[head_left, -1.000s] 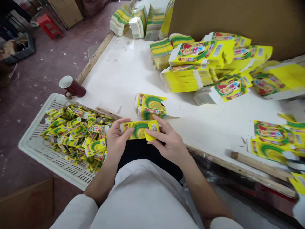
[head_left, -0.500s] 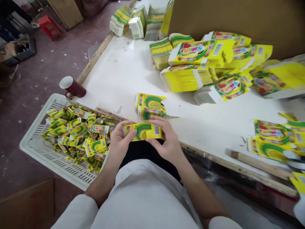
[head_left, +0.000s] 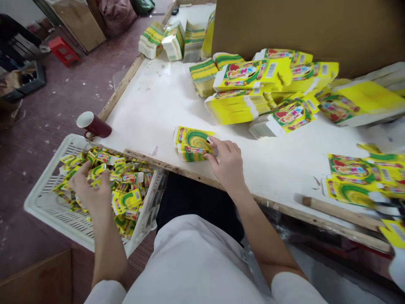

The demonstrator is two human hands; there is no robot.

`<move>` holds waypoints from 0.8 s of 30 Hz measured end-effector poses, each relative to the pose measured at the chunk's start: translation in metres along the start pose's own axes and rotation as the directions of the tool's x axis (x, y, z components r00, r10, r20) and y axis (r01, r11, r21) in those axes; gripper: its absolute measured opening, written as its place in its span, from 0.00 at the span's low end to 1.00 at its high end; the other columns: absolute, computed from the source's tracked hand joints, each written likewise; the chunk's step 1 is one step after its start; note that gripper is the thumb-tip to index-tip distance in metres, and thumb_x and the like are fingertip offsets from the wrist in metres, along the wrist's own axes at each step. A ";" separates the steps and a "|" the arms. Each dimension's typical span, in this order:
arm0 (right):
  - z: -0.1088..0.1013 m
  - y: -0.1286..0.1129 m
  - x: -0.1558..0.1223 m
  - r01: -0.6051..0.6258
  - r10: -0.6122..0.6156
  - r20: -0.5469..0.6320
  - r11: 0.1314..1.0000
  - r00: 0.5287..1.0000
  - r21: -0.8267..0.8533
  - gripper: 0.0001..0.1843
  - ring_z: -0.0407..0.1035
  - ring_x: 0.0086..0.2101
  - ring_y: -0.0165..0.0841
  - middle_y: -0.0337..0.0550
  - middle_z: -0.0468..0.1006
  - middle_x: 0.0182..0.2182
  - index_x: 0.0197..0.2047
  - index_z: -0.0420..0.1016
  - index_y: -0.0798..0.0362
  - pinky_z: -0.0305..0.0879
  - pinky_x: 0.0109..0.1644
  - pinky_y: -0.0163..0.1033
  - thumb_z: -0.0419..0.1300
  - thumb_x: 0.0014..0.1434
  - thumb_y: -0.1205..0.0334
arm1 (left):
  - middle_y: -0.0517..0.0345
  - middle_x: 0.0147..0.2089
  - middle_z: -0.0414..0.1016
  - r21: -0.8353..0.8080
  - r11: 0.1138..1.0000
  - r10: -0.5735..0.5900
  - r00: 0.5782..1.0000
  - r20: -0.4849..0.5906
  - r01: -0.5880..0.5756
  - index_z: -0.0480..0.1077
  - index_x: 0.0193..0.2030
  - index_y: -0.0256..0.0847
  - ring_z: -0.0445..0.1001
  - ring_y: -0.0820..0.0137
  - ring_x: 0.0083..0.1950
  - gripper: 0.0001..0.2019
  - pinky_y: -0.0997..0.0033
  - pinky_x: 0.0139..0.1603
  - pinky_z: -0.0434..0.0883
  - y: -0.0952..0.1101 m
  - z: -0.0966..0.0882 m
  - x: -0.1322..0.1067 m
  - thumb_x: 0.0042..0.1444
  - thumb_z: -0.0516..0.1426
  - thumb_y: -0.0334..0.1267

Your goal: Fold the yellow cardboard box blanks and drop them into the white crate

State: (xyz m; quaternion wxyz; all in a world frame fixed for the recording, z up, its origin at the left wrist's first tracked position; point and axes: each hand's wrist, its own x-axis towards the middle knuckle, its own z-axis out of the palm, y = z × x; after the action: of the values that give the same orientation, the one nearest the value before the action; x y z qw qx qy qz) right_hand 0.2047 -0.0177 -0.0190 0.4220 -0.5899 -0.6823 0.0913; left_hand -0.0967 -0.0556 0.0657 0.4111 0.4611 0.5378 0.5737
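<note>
My left hand [head_left: 92, 188] hovers above the white plastic basket [head_left: 47, 211], fingers apart and nothing in them. Below it the basket is heaped with small yellow-green folded boxes [head_left: 128, 199]. At the near edge of the table, my right hand [head_left: 227, 162] grips the right end of a short stack of flat printed cartons [head_left: 193, 145] between thumb and fingers. These cartons are yellow with a green swirl and lie on the white tabletop. Whether the fingers pinch one carton or several is hard to make out.
More carton stacks [head_left: 234, 107] lie across the back of the white table [head_left: 148, 105], before a brown cardboard panel [head_left: 303, 29]. A maroon mug [head_left: 98, 126] stands at the left corner. Loose cartons [head_left: 351, 171] and a wooden strip [head_left: 341, 213] lie right. Part of another person's sleeve [head_left: 398, 268] shows there.
The small box both hands held has left them. My left hand has moved left over the basket and opened; my right hand has gone up to the carton stack.
</note>
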 end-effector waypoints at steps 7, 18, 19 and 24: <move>-0.021 -0.054 -0.021 0.067 -0.086 0.074 0.971 0.994 0.227 0.24 0.74 0.42 0.43 0.46 0.78 0.43 0.62 0.65 0.45 0.73 0.51 0.52 0.61 0.65 0.66 | 0.46 0.59 0.74 -0.181 0.983 0.054 0.995 0.086 -0.037 0.68 0.63 0.51 0.75 0.54 0.62 0.40 0.55 0.59 0.76 -0.059 0.097 -0.035 0.44 0.69 0.64; 0.005 -0.090 -0.070 -0.431 0.089 0.441 0.451 0.893 0.782 0.19 0.75 0.35 0.32 0.40 0.78 0.36 0.51 0.66 0.48 0.74 0.36 0.36 0.67 0.60 0.60 | 0.57 0.32 0.63 -0.313 0.949 -0.018 0.999 0.036 0.029 0.69 0.45 0.48 0.71 0.63 0.36 0.22 0.57 0.44 0.76 -0.047 0.123 -0.047 0.59 0.52 0.64; 0.004 -0.091 -0.069 -0.425 0.079 0.443 0.468 0.893 0.774 0.18 0.75 0.34 0.32 0.40 0.78 0.36 0.51 0.67 0.48 0.74 0.37 0.37 0.67 0.60 0.60 | 0.58 0.32 0.61 -0.293 0.956 -0.025 0.999 0.030 0.033 0.69 0.45 0.48 0.69 0.64 0.35 0.24 0.59 0.42 0.75 -0.046 0.123 -0.047 0.58 0.52 0.65; -0.007 -0.083 -0.059 -0.276 0.065 0.320 0.680 0.945 0.680 0.18 0.74 0.37 0.35 0.43 0.79 0.40 0.53 0.73 0.47 0.76 0.38 0.39 0.68 0.60 0.59 | 0.55 0.37 0.68 -0.292 0.955 -0.050 0.999 -0.017 0.043 0.71 0.47 0.49 0.73 0.63 0.41 0.37 0.60 0.48 0.76 -0.046 0.126 -0.048 0.52 0.46 0.79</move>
State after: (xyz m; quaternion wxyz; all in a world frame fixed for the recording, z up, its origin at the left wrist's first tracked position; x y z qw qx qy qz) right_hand 0.1457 -0.0959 0.0091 0.5107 -0.4223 -0.5846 0.4681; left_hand 0.0358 -0.0687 0.0153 0.4814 0.3756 0.4631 0.6425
